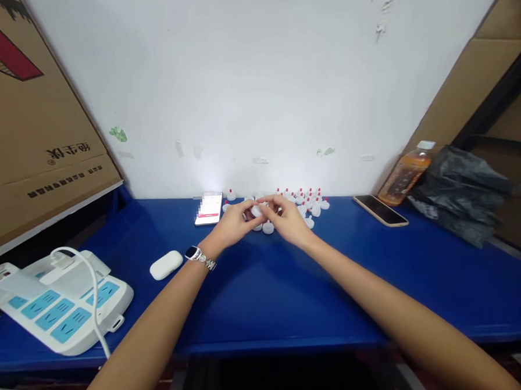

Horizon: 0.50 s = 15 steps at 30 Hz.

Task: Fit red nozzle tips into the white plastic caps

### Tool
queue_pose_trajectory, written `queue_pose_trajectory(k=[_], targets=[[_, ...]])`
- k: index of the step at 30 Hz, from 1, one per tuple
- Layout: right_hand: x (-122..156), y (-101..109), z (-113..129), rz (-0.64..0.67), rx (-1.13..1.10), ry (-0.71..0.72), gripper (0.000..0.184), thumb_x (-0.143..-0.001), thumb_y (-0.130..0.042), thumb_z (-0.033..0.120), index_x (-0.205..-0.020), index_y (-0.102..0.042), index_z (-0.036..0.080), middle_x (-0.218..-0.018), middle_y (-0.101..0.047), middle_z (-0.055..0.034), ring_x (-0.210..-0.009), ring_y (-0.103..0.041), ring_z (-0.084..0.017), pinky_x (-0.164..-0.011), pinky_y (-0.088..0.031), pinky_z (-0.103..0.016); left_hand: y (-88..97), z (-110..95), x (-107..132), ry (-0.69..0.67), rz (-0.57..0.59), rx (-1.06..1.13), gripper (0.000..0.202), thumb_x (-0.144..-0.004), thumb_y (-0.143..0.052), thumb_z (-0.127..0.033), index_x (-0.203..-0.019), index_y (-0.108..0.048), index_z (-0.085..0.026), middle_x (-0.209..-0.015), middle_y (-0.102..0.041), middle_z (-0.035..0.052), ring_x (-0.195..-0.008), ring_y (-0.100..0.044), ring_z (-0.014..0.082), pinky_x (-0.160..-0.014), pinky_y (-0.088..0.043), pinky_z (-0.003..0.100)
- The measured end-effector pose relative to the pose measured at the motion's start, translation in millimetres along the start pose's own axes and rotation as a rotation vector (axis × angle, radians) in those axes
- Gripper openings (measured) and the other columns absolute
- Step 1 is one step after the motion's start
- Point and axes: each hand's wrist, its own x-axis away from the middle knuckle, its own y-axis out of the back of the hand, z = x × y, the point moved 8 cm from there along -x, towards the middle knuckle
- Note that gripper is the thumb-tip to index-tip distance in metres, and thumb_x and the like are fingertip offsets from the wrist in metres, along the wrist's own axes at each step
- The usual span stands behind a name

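Note:
My left hand (234,222), with a watch on its wrist, and my right hand (288,220) meet over the far middle of the blue table (265,288). Both pinch the same small white cap (256,210) between their fingertips. Just behind and to the right lies a cluster of several small white caps with red tips (307,201) along the wall. One more white cap (268,228) rests on the table under my hands.
A lit phone (209,209) lies left of my hands, a white earbud case (166,264) nearer me. A white power strip (56,304) with a cable sits at the left. A second phone (380,209), a drink bottle (404,174) and a black bag (461,193) are at the right. Cardboard leans at the left.

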Motion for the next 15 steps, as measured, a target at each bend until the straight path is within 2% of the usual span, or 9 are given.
queue_pose_trajectory(k=[2,5,8,10,13,15], targets=[[-4,-5,-5,0.051,-0.162,-0.074,0.032,-0.079,-0.071,0.049,-0.091,-0.068,0.020,-0.075,-0.061,-0.0023,-0.072,-0.059,-0.017,-0.067,-0.050,-0.031,8.1,4,1,0.007,-0.006,-0.048,0.033,-0.085,-0.064,-0.044,-0.102,-0.069,-0.016,-0.077,-0.066,0.0011,-0.066,-0.055,0.0140,-0.060,-0.041,0.024],[-11,-9,-4,0.073,-0.253,-0.097,0.028,-0.074,-0.075,0.044,-0.080,-0.064,0.019,-0.075,-0.067,-0.0035,-0.069,-0.061,-0.016,-0.065,-0.049,-0.030,21.6,13,1,0.022,-0.020,-0.130,0.035,-0.080,-0.069,-0.047,-0.101,-0.070,-0.019,-0.079,-0.067,0.0012,-0.065,-0.055,0.0142,-0.059,-0.039,0.025],[-19,-13,1,0.085,-0.107,-0.033,0.023,-0.079,-0.069,0.042,-0.080,-0.067,0.019,-0.076,-0.070,-0.0041,-0.069,-0.062,-0.017,-0.064,-0.048,-0.029,41.5,36,6,0.136,-0.054,-0.257,0.039,-0.071,-0.076,-0.045,-0.101,-0.068,-0.021,-0.080,-0.068,0.0008,-0.063,-0.056,0.0147,-0.056,-0.037,0.025],[-25,-22,0,0.132,0.036,0.006,0.019,-0.082,-0.065,0.037,-0.079,-0.069,0.018,-0.076,-0.071,-0.0042,-0.069,-0.062,-0.017,-0.064,-0.047,-0.029,51.0,58,13,0.274,-0.027,-0.341,0.022,-0.072,-0.075,-0.034,-0.086,-0.067,-0.020,-0.072,-0.066,0.0005,-0.061,-0.056,0.0149,-0.054,-0.036,0.025],[-31,-41,-7,0.260,0.244,0.057,0.014,-0.083,-0.062,0.028,-0.077,-0.071,0.019,-0.075,-0.071,-0.0036,-0.067,-0.061,-0.016,-0.065,-0.045,-0.029,48.0,84,25,0.463,0.100,-0.314,0.011,-0.069,-0.072,-0.024,-0.067,-0.062,-0.019,-0.061,-0.062,0.0004,-0.055,-0.055,0.0143,-0.050,-0.035,0.024],[-32,-53,-11,0.329,0.403,0.114,0.013,-0.082,-0.062,0.025,-0.075,-0.072,0.020,-0.074,-0.070,-0.0034,-0.070,-0.060,-0.017,-0.070,-0.043,-0.031,40.6,88,29,0.494,0.141,-0.251,0.012,-0.069,-0.070,-0.021,-0.063,-0.060,-0.019,-0.059,-0.062,0.0003,-0.053,-0.055,0.0136,-0.049,-0.037,0.023]])
